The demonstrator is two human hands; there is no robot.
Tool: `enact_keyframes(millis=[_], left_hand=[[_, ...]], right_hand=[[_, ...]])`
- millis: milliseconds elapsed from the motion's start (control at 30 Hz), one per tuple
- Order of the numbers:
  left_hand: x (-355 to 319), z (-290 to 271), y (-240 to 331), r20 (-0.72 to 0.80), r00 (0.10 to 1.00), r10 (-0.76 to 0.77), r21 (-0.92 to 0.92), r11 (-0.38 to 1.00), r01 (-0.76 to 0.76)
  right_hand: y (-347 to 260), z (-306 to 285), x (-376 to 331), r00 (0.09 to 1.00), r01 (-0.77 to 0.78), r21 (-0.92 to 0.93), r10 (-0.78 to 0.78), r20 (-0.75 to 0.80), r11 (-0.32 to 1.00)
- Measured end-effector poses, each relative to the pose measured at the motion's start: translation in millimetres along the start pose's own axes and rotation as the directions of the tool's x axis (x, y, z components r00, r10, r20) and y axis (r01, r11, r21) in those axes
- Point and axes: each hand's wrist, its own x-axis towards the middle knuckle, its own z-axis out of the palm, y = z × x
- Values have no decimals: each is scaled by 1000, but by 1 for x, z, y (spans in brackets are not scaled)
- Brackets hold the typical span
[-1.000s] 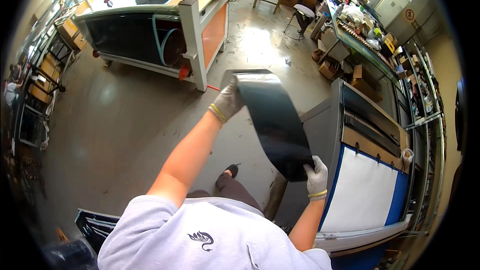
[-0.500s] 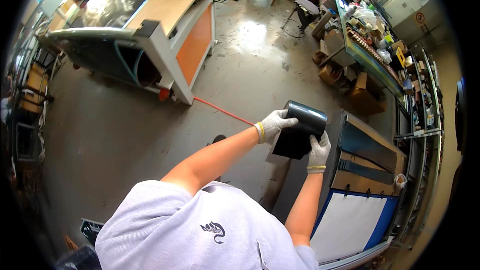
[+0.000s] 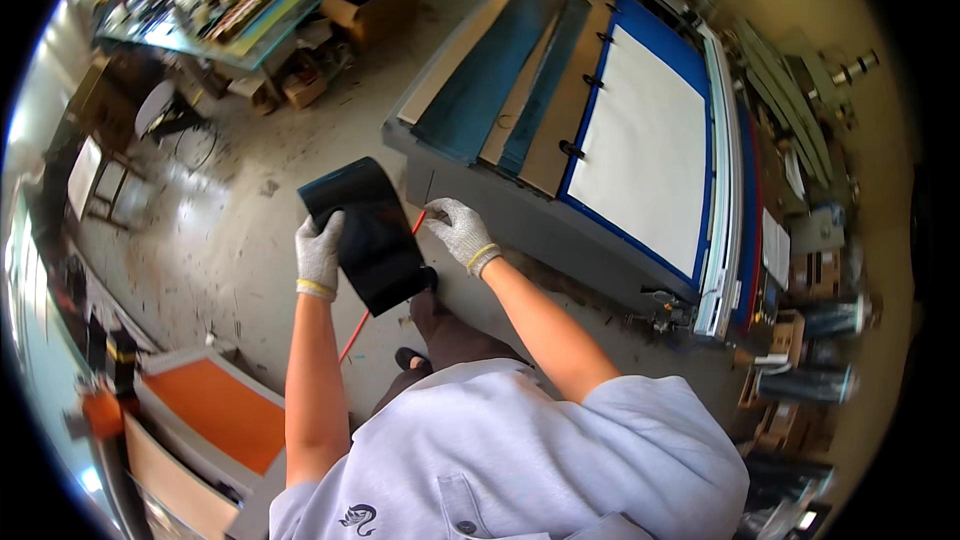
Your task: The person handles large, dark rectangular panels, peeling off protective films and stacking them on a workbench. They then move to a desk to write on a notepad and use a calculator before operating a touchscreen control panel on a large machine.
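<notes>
Holding one shiny black bendy sheet by its side edge in the left gloved grip, just left of the big grey boxy tabletop. Bending the right gloved grip loosely, with nothing seen in it, near the sheet's other edge, in front of the tabletop's side. Plenty of grey floor to the left of the tabletop. Counted on the tabletop: two long dark flat strips, three small black clips, one big white paper. Counted left of the tabletop: one thin red cord, on the floor.
</notes>
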Motion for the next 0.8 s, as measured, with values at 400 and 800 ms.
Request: enact_keyframes(millis=[400,800], left_hand=[[153,-15,12,-26,985,-170,75,982,171],[306,-17,5,174,926,-334,105,941,320]], right_hand=[[60,-12,180,940,-309,-729,79,-332,611],[80,9,173,975,-220,-818,134,-175,532]])
